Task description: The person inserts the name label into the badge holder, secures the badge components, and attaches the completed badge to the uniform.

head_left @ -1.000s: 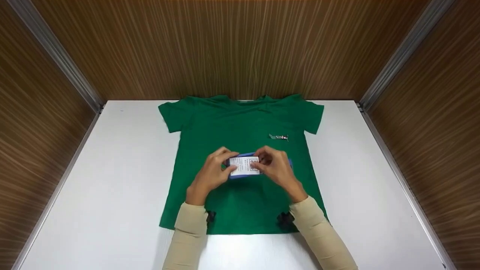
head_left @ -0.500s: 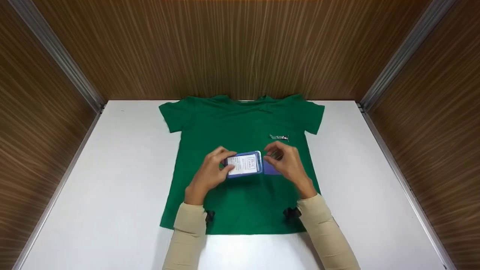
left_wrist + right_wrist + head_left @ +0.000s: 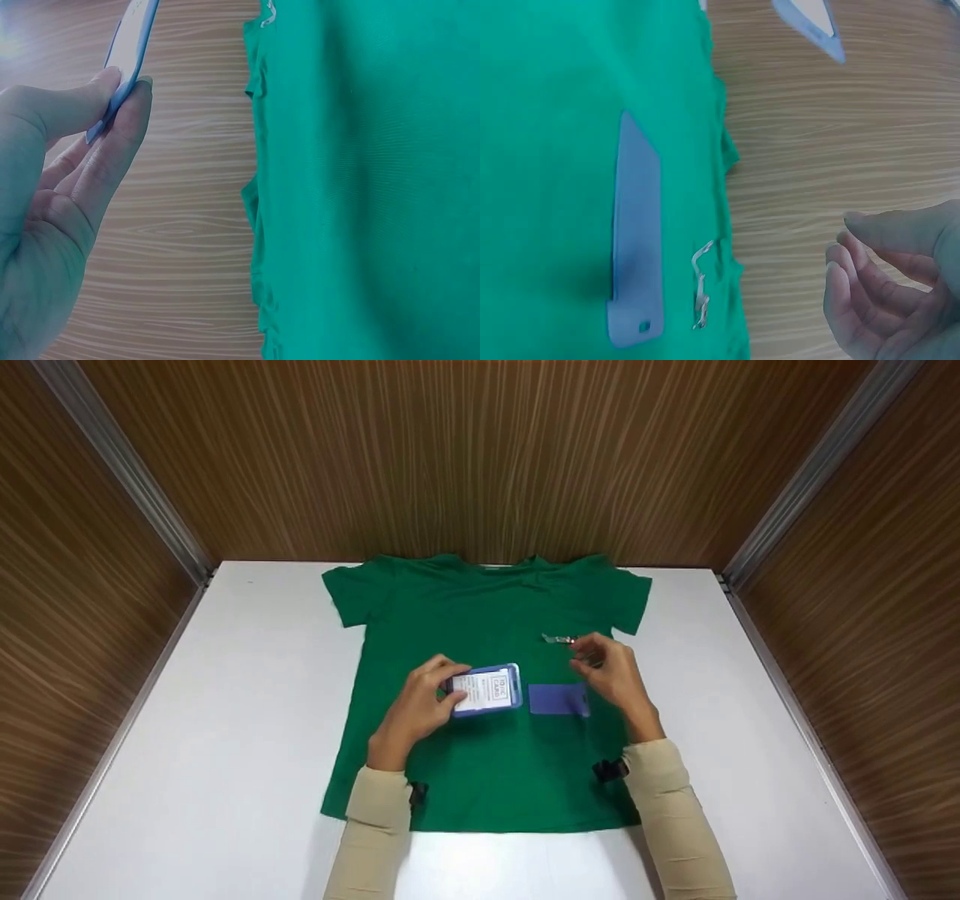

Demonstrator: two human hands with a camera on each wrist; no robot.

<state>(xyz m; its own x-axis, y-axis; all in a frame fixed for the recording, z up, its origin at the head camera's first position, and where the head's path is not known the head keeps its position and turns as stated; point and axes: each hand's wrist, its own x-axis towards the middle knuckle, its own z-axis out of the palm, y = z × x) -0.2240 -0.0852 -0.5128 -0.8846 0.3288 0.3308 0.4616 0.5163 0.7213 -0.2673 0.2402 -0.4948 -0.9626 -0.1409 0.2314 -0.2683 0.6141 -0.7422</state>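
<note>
Pinching badge (image 3: 487, 690) by end, your left hand (image 3: 424, 694) should hold steady; right hand (image 3: 613, 673), thumb and fingertips apart, empty, near clip (image 3: 556, 640)

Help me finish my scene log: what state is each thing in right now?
Green shirt: spread out face up, neckline rumpled.
Left hand: gripping the holder.
Holder: raised above the shirt, with the card in it.
White card: in the holder, printed side showing.
Blue panel: lying on the shirt, apart from the holder.
Clip: lying loose on the shirt.
Right hand: fingers bent, holding nothing.
</note>
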